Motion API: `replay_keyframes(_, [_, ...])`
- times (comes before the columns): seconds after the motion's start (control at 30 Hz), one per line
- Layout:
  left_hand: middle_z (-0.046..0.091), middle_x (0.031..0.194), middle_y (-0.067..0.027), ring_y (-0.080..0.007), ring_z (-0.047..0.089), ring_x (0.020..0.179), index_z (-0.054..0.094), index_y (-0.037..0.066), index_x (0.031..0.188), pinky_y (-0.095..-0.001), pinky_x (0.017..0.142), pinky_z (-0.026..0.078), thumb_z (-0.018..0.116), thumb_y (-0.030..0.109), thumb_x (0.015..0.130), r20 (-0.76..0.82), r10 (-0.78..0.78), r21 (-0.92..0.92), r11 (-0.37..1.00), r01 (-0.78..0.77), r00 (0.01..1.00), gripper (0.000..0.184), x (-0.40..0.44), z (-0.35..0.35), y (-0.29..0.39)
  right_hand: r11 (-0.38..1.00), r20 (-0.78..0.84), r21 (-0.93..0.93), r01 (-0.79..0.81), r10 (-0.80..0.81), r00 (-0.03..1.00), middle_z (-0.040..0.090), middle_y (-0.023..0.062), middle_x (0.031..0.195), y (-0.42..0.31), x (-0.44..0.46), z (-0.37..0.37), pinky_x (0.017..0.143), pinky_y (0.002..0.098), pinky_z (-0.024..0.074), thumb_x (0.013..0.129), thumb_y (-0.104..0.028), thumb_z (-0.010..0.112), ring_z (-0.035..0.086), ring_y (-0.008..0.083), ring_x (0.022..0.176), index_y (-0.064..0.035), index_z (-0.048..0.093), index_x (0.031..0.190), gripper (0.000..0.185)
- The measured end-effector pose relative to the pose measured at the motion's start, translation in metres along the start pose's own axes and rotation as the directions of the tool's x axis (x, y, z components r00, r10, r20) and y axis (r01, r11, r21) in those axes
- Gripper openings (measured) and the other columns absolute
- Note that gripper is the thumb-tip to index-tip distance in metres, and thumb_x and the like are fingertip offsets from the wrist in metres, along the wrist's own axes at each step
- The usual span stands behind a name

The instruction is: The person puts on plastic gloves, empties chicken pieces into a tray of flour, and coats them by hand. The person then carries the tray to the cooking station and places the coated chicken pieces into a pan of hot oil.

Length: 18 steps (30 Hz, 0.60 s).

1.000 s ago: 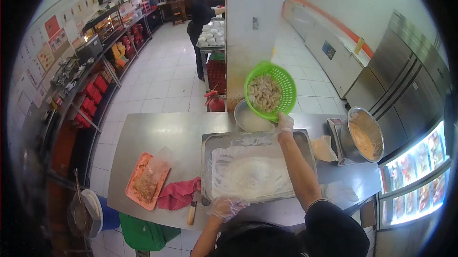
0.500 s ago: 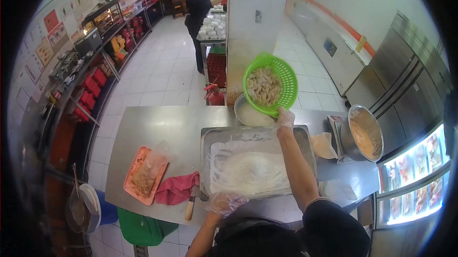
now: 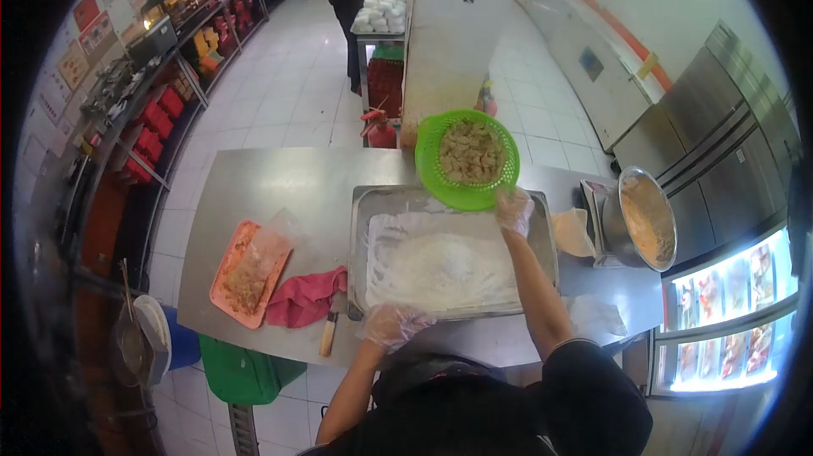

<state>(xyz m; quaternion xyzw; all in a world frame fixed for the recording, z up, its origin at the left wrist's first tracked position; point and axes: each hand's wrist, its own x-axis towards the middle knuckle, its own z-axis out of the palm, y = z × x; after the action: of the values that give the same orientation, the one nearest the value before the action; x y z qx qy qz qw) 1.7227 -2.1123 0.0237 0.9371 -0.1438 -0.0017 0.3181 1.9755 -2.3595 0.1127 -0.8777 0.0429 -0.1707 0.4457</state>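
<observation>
Pinching the green colander (image 3: 430, 151) at its rim with right hand (image 3: 515, 211), likely keeping meat pieces (image 3: 471, 152) inside; resting left hand (image 3: 395, 326) beside steel tray (image 3: 359, 227), leaving grip unclear.

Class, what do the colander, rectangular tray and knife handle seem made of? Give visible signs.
Colander: probably plastic, smooth; uniform bright green, perforated wall. Rectangular tray: likely stainless steel, slightly shiny; grey metallic rim. Knife handle: looks like wood, pale brown; finish too small to tell.
</observation>
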Motion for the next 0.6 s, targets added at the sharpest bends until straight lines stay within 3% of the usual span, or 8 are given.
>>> replay_keyframes(0.1, [0.074,0.087,-0.0087,-0.0314,0.071,0.075,0.079,0.019,0.095,-0.0424,0.067,0.057,0.062,0.062,0.087,0.034,-0.049,0.062,0.997,0.047,0.998,0.048,0.001,-0.003,0.004,0.972,-0.006,-0.153,0.181,-0.184,0.983,0.069,0.0241,0.083,0.002,-0.030,-0.031,0.059,0.0417,0.0495,0.087,-0.015,0.067,0.068,0.0363,0.072,0.0001,0.070,0.101,0.021])
replay_keyframes(0.13, [0.075,0.089,-0.0084,-0.0314,0.071,0.077,0.079,0.018,0.097,-0.0421,0.069,0.057,0.062,0.063,0.086,0.041,-0.054,0.065,0.997,0.052,0.998,0.049,0.000,-0.003,0.003,0.890,-0.115,-0.101,0.445,-0.455,0.883,0.071,0.0204,0.103,0.016,-0.035,-0.032,0.058,0.0388,0.0530,0.086,-0.008,0.067,0.070,0.0343,0.076,-0.0039,0.070,0.110,0.024])
replay_keyframes(0.17, [0.075,0.090,-0.0080,-0.0313,0.072,0.078,0.079,0.018,0.099,-0.0418,0.070,0.058,0.063,0.064,0.085,0.050,-0.058,0.068,0.996,0.055,0.997,0.050,0.002,-0.007,0.006,0.889,-0.108,-0.107,0.445,-0.455,0.884,0.071,0.0204,0.103,0.017,-0.041,-0.039,0.058,0.0388,0.0530,0.086,-0.008,0.067,0.070,0.0343,0.076,-0.0039,0.070,0.110,0.024])
replay_keyframes(0.23, [0.075,0.091,-0.0074,-0.0316,0.072,0.078,0.079,0.018,0.099,-0.0417,0.071,0.058,0.063,0.064,0.085,0.070,-0.095,0.032,0.995,0.093,0.993,0.051,0.001,-0.016,0.013,0.718,-0.019,-0.302,0.627,-0.662,0.749,0.065,0.0181,0.127,0.019,-0.058,-0.054,0.059,0.0376,0.0566,0.083,-0.003,0.069,0.071,0.0331,0.080,-0.0053,0.069,0.113,0.030])
replay_keyframes(0.27, [0.076,0.091,-0.0068,-0.0320,0.072,0.079,0.079,0.018,0.099,-0.0416,0.072,0.058,0.064,0.065,0.085,0.086,-0.131,0.007,0.991,0.131,0.988,0.051,0.002,-0.021,0.017,0.707,0.032,-0.283,0.648,-0.669,0.743,0.058,0.0180,0.138,0.028,-0.064,-0.058,0.058,0.0357,0.0578,0.080,-0.001,0.070,0.072,0.0309,0.078,-0.0032,0.069,0.111,0.032])
replay_keyframes(0.4, [0.076,0.093,-0.0072,-0.0321,0.072,0.080,0.079,0.018,0.098,-0.0418,0.074,0.058,0.066,0.063,0.084,0.118,-0.121,-0.032,0.992,0.125,0.986,0.049,0.003,-0.011,0.013,0.616,0.089,-0.399,0.680,-0.712,0.697,0.056,0.0187,0.139,0.049,-0.076,-0.065,0.057,0.0346,0.0574,0.078,0.001,0.071,0.072,0.0295,0.073,0.0004,0.069,0.109,0.031])
replay_keyframes(0.47, [0.075,0.089,-0.0064,-0.0300,0.072,0.077,0.079,0.018,0.095,-0.0405,0.070,0.058,0.068,0.059,0.084,-0.070,0.001,-0.134,0.991,-0.010,0.998,0.044,-0.001,0.002,0.005,0.587,0.123,-0.423,0.690,-0.717,0.686,0.054,0.0185,0.142,0.053,-0.077,-0.067,0.056,0.0338,0.0572,0.077,0.002,0.071,0.072,0.0284,0.071,0.0008,0.069,0.107,0.030])
replay_keyframes(0.6, [0.074,0.083,-0.0066,-0.0286,0.071,0.072,0.079,0.019,0.091,-0.0392,0.065,0.057,0.069,0.057,0.084,-0.099,0.047,-0.021,0.999,-0.050,0.994,0.040,-0.003,0.019,-0.012,0.581,0.113,-0.418,0.698,-0.729,0.675,0.054,0.0173,0.143,0.041,-0.072,-0.067,0.055,0.0334,0.0569,0.076,0.003,0.071,0.072,0.0277,0.072,-0.0012,0.070,0.105,0.030])
